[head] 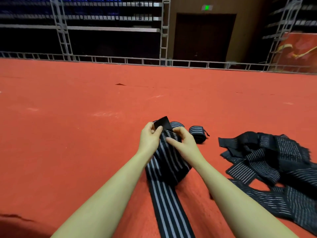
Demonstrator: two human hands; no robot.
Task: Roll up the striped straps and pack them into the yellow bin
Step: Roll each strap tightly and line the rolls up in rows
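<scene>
Pinching the black end tab of one striped strap, the left hand held it up just above the red floor, thumb and curled fingers closed on the tab's lower edge. The right hand sat at about three o'clock from the left, touching the same strap, its fingers bent over the fold just below the tab; how firmly it gripped could not be told. From both hands the strap's long axis ran toward six o'clock, draping down between the forearms, doubling over once and then lying flat on the floor to the bottom edge of the view. So the free length lay on the near side of the fingers, and any rolling would probably have to start at the tab and travel toward the person. The strap looked like flat black elastic webbing with grey lengthwise stripes, soft enough to sag. One rolled strap already lay on the floor just past the right hand at two o'clock. A loose heap of straps sprawled at four o'clock, well apart from the hands. No yellow bin showed anywhere in the view.
</scene>
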